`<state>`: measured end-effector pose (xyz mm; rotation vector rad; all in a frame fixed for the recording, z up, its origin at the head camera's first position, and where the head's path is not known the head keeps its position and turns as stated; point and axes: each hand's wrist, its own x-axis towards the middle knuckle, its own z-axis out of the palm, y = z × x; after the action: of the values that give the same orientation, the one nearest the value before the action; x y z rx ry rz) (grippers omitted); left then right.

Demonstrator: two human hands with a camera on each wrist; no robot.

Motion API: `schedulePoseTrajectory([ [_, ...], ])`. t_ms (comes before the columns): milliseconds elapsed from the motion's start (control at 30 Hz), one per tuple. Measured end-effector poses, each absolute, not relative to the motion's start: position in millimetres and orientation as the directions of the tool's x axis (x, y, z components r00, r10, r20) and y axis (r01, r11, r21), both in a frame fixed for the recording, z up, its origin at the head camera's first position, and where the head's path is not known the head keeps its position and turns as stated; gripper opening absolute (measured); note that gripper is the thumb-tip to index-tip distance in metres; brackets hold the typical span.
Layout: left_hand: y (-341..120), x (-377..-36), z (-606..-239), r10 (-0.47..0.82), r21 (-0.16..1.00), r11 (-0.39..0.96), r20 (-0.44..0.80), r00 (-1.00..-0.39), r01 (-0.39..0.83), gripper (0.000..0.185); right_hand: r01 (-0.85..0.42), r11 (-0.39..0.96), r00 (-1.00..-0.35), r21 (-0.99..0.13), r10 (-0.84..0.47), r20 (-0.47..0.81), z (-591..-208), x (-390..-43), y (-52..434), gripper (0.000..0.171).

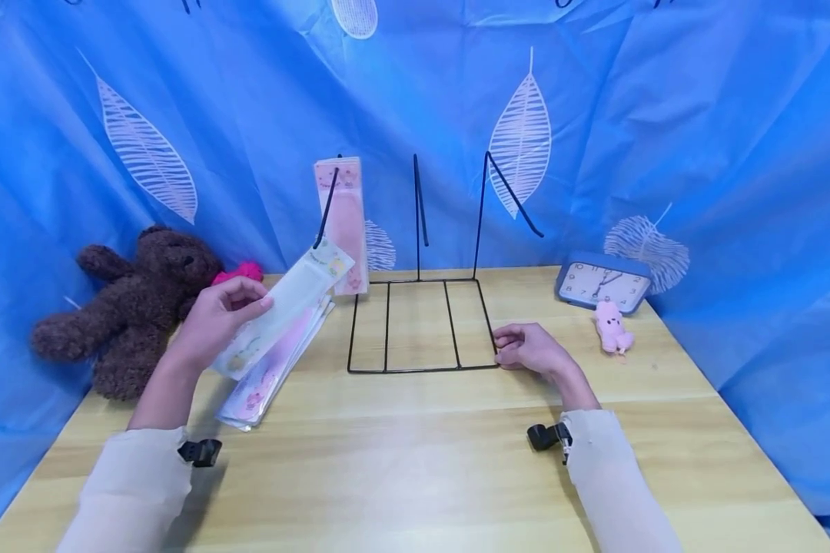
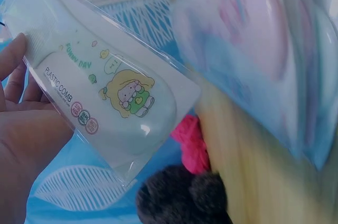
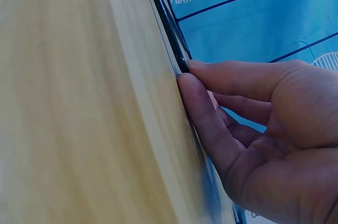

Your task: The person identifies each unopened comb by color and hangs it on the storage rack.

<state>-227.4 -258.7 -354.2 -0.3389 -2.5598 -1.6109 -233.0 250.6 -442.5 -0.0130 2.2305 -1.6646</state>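
Note:
My left hand (image 1: 221, 321) holds a clear-packaged plastic comb (image 2: 121, 86), pale green with a cartoon girl, by its edge. The pack's top end meets the tip of the left hook (image 1: 327, 207) of a black wire rack; whether the hook passes through its hole, I cannot tell. Pink comb packs (image 1: 349, 238) hang farther back on that same hook. Below the held pack, more packaged combs (image 1: 252, 403) lie stacked on the table. At the rack's front right corner, my right hand (image 1: 536, 353) pinches the base wire (image 3: 177, 49) between thumb and finger.
A brown teddy bear (image 1: 138, 307) with a bright pink bow sits at the left. On the right stand a blue clock (image 1: 603, 283) and a small pink plush toy (image 1: 612, 329). The rack's middle hook (image 1: 417, 207) and right hook (image 1: 515, 196) carry nothing. A blue curtain hangs behind.

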Motion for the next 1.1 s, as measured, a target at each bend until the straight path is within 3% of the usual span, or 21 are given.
schedulePoseTrajectory([
  [233,-234.2,-221.5,-343.6,0.185,0.896,0.317,0.263,-0.947,0.311,0.021,0.202,0.303,-0.934,-0.931,-0.226,-0.276,-441.1,-234.3,248.8,0.061],
  [1100,-178.0,-222.5,-326.8,0.321,0.908,0.177,0.311,-0.894,0.380,0.015,0.181,0.294,-0.940,-0.939,-0.230,-0.253,-440.1,-233.1,249.4,0.062],
])
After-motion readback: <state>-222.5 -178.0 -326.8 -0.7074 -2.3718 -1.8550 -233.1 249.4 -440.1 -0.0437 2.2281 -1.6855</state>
